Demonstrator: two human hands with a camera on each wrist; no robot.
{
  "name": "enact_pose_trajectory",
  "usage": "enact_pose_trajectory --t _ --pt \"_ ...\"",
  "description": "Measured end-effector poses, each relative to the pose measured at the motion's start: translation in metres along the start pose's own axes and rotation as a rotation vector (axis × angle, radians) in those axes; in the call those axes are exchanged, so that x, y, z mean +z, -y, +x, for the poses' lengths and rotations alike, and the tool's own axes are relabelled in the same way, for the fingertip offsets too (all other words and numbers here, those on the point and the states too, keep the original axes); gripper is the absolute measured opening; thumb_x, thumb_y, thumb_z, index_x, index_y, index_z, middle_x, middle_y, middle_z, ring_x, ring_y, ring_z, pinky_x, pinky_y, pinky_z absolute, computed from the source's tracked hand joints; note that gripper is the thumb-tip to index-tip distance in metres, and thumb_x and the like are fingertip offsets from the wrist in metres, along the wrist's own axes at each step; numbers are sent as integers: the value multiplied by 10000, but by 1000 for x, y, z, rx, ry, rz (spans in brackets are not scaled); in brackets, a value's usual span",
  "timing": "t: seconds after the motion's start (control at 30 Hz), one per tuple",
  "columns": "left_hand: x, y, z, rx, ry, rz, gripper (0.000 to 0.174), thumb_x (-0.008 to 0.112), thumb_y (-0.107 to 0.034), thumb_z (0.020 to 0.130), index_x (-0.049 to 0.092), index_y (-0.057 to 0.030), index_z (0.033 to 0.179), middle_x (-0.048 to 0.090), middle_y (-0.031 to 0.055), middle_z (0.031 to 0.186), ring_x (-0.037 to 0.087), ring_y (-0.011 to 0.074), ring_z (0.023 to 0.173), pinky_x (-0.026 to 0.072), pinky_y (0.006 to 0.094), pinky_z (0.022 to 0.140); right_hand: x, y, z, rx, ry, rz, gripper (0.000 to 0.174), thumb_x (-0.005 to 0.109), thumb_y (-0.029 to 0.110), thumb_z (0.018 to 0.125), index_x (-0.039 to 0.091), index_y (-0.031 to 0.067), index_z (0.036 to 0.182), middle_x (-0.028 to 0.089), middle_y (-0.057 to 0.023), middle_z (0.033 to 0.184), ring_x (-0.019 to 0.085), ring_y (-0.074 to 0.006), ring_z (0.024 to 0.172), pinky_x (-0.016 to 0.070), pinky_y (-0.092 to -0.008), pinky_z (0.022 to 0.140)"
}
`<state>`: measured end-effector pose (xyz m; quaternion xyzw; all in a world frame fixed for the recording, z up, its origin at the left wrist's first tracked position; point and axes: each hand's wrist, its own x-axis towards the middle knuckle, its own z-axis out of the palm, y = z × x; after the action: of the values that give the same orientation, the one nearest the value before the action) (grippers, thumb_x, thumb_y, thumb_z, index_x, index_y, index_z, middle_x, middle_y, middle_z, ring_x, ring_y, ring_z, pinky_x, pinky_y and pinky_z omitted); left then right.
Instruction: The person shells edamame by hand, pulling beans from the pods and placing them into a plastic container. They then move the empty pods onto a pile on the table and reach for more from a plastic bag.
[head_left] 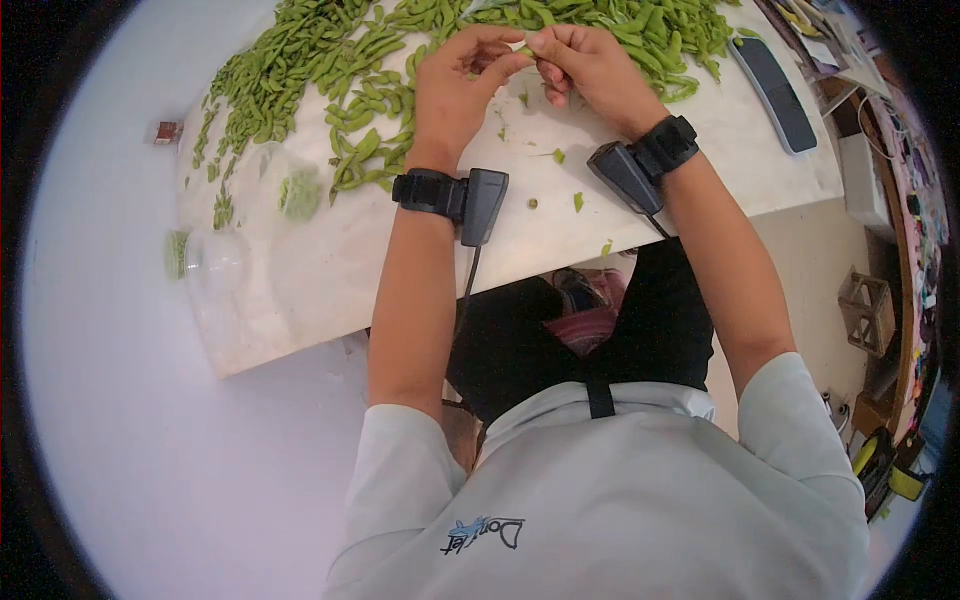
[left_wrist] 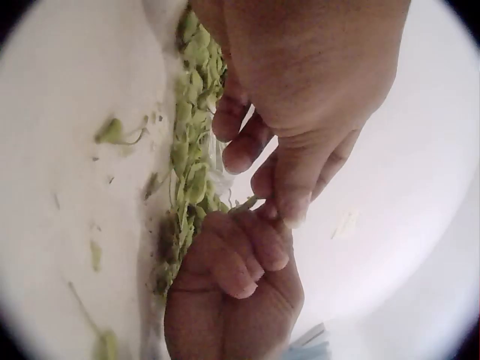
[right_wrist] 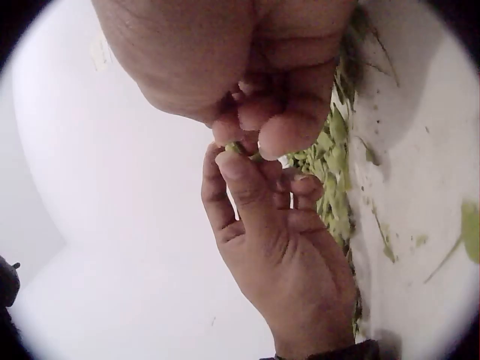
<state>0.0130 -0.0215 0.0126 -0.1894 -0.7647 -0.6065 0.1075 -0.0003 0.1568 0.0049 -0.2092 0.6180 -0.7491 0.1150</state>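
Observation:
At the table's back edge, my left hand and right hand meet at the fingertips around a small green pod. The left hand pinches one end between thumb and fingers, its other fingers loosely bent. Curled fingers of the right hand grip the other end. Only a bit of the pod shows between them; the rest is covered. In the left wrist view, the left hand reaches down to the curled right hand.
Heaps of green pods cover the back and left of the white table. Clear plastic containers holding green beans stand at the left. A phone lies at the right. Pod scraps are scattered in front of the hands.

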Motion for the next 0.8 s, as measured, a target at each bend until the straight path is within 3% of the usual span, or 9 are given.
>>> enact_pose_trajectory --t 0.13,0.4,0.5,0.7,0.8 --pt "-1 0 0 33 9 103 218 719 -55 826 687 -44 1041 690 27 897 626 90 783 502 220 675 1 -1 2 -7 7 28 330 550 287 981 525 57 745 468 31 592 492 -77 487 390 -219 478" --pt "-3 -4 2 144 32 275 183 743 -89 810 712 -66 989 660 -13 825 551 67 689 457 216 627 4 -2 1 57 -54 48 286 541 253 981 548 41 789 477 21 621 490 -81 497 437 -236 480" --pt "-2 -7 1 103 31 337 168 748 -105 812 689 -51 960 649 -12 810 536 63 675 454 217 620 7 0 0 77 -95 22 274 558 253 969 558 37 800 489 18 627 497 -77 508 448 -238 477" --pt "-3 7 2 80 45 263 167 706 -107 862 604 -34 973 646 19 814 564 69 695 463 214 621 7 1 0 43 -177 -22 241 580 249 959 574 39 843 501 18 642 491 -67 527 443 -225 486" --pt "-5 8 7 110 -126 26 176 669 -102 889 582 -21 1019 669 54 856 597 86 720 477 215 627 3 0 3 -43 -228 -65 226 579 226 961 565 39 836 530 9 668 493 -65 530 440 -225 488"
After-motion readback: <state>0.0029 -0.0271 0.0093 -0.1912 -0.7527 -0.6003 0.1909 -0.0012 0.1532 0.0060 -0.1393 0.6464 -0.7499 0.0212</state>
